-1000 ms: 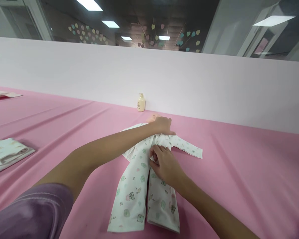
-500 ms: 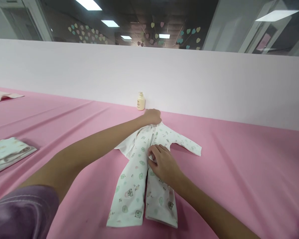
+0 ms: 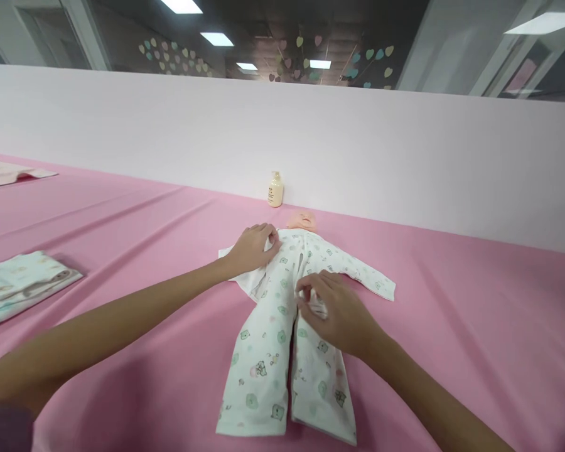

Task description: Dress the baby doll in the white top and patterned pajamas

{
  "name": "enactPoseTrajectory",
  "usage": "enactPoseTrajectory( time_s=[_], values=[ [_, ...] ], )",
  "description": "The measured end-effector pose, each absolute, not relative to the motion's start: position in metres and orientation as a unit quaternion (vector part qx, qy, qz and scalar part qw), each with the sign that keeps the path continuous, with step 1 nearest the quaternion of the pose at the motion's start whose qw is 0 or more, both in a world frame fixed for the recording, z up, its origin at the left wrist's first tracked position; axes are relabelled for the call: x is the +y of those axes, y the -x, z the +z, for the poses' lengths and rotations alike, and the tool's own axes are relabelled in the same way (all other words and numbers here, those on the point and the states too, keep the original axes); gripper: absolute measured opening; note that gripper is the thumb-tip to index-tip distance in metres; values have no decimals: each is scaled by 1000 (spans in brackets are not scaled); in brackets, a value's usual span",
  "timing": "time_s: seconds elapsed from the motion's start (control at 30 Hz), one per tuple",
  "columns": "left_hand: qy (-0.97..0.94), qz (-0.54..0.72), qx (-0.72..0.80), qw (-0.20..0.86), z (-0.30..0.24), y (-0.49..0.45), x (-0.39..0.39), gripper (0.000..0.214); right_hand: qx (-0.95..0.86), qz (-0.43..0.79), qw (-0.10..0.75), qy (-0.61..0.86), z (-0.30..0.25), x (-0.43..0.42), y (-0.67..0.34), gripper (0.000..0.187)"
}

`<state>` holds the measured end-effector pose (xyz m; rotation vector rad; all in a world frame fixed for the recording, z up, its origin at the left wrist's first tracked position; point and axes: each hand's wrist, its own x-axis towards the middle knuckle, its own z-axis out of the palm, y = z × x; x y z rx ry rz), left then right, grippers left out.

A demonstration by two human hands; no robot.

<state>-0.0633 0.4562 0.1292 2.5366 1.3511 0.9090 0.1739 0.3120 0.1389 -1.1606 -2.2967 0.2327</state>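
A white baby romper (image 3: 263, 351) printed with small green bears lies spread out on the pink sheet, legs toward me. At its collar the doll's head (image 3: 302, 221) shows, lying face up. My left hand (image 3: 257, 248) is at the romper's left shoulder, its fingers and thumb closed on the fabric. Over the middle of the romper's front, beside the slit, my right hand (image 3: 336, 307) is curled in a pinch on the cloth. The exact grip of its fingertips is partly hidden. The romper's right sleeve (image 3: 371, 282) stretches flat to the side.
A cream pump bottle (image 3: 275, 189) stands against the white wall (image 3: 405, 157) behind the doll. Folded printed cloth (image 3: 23, 282) lies at the left, with a pale pink cloth (image 3: 4, 172) farther back. The pink sheet (image 3: 475, 326) has shallow creases.
My left hand has moved from over the doll's head down and left to the romper's shoulder, uncovering the face. My right hand stays at the front. The view has shifted slightly.
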Motion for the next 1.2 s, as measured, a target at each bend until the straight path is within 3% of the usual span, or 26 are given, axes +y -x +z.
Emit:
enactPoseTrajectory(
  time_s=[0.2, 0.37, 0.6, 0.73, 0.87, 0.97, 1.1, 1.2],
  values=[
    [-841, 249, 477, 54, 90, 145, 414, 24, -770, 114, 320, 539, 149, 341, -184, 19],
    [-809, 247, 531, 51, 66, 176, 403, 30, -743, 95, 261, 609, 151, 378, -176, 39],
    [-760, 246, 585, 137, 66, 178, 410, 37, -773, 10, 245, 586, 174, 424, -128, 26],
    [-750, 244, 595, 154, 73, 175, 413, 25, -808, 29, 171, 563, 191, 464, -85, 24],
    [-711, 257, 609, 240, 83, 172, 411, 21, -799, 49, 60, 597, 192, 500, -46, 31],
    [-659, 300, 613, 316, 94, 164, 410, 22, -792, 64, 21, 606, 185, 514, -23, 47],
    [-628, 404, 523, 411, 116, 138, 408, 22, -780, 81, -37, 619, 186, 519, -10, 85],
    [-637, 442, 466, 426, 134, 109, 403, 18, -772, 87, -83, 624, 197, 517, -18, 92]
  ],
)
